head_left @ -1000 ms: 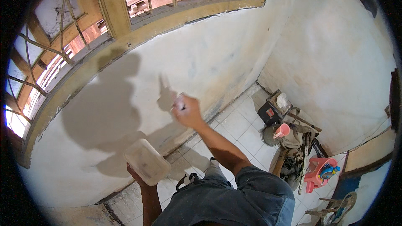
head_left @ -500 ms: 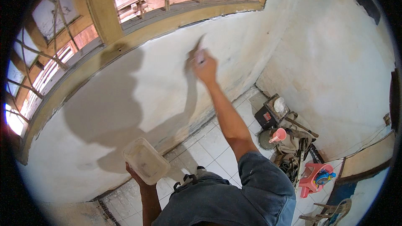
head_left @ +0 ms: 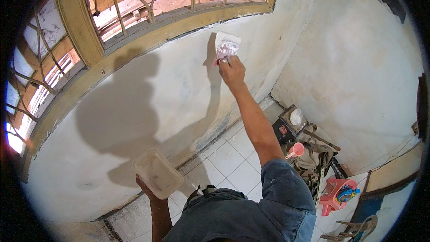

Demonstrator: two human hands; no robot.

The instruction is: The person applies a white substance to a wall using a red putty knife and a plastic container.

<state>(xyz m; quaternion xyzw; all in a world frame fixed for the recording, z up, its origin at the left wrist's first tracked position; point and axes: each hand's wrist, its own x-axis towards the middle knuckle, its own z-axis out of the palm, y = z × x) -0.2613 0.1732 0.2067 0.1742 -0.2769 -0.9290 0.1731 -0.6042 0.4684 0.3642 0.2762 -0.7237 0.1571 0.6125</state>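
My right hand (head_left: 233,71) reaches up to the white wall (head_left: 188,80) below the window, closed around the short red handle of a wide, flat paintbrush (head_left: 227,45). White paint smears the brush's middle, and its broad pale end points up at the wall close under the window frame; whether it touches the wall I cannot tell. Low on the left, my left hand (head_left: 145,189) grips a shallow, rectangular plastic tub (head_left: 157,174) from its side and underside. The tub is tilted, with whitish residue on its inside. Most of the left fingers are hidden behind it.
Above is a yellow-brown window frame (head_left: 134,47) with metal grilles. On the tiled floor (head_left: 224,161) at right stand a black box (head_left: 286,125), a pink dipper (head_left: 295,150), crumpled cloth and tools, and a pink stool (head_left: 332,197). A chair (head_left: 358,228) stands at the lower right.
My right hand has moved slightly right, and the paintbrush has turned from nearly edge-on to show its broad face. The left hand still holds the tub. The view has shifted a little.
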